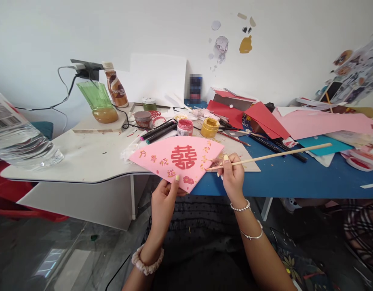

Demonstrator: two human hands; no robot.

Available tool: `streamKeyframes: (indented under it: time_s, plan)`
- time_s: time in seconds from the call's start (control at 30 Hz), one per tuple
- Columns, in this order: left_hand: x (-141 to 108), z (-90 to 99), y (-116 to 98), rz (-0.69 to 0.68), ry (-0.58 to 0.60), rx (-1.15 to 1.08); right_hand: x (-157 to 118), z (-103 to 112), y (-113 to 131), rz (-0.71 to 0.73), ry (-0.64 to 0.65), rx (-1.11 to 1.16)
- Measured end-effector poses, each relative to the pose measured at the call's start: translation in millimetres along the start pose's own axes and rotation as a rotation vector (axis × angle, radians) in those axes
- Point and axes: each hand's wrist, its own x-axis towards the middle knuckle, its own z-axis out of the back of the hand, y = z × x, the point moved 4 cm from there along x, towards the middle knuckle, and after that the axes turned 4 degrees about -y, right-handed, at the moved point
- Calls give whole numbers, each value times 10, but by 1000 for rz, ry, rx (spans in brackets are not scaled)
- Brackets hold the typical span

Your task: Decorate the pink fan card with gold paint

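Observation:
My left hand grips the lower edge of a pink fan-shaped paper, its thumb on the front. A large red double-happiness character, a red flower and small gold characters decorate the paper. Pinched in my right hand is a wooden chopstick, its thin end at the paper's right edge by the gold characters. Whether the tip touches the paper, I cannot tell. Just behind the paper stand an open pot of pink-red paint and an open pot of yellow paint.
Black markers lie behind the paper. A green cup with brownish liquid and a coffee bottle stand at the back left. A large water bottle is at far left. Red folded papers and a pink sheet cover the right side.

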Motion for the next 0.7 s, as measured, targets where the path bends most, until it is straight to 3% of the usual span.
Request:
streamKeyframes:
  time_s: [0.7]
  plan:
    - [-9, 4, -4, 19, -3, 2, 4, 7, 42, 48, -11, 102]
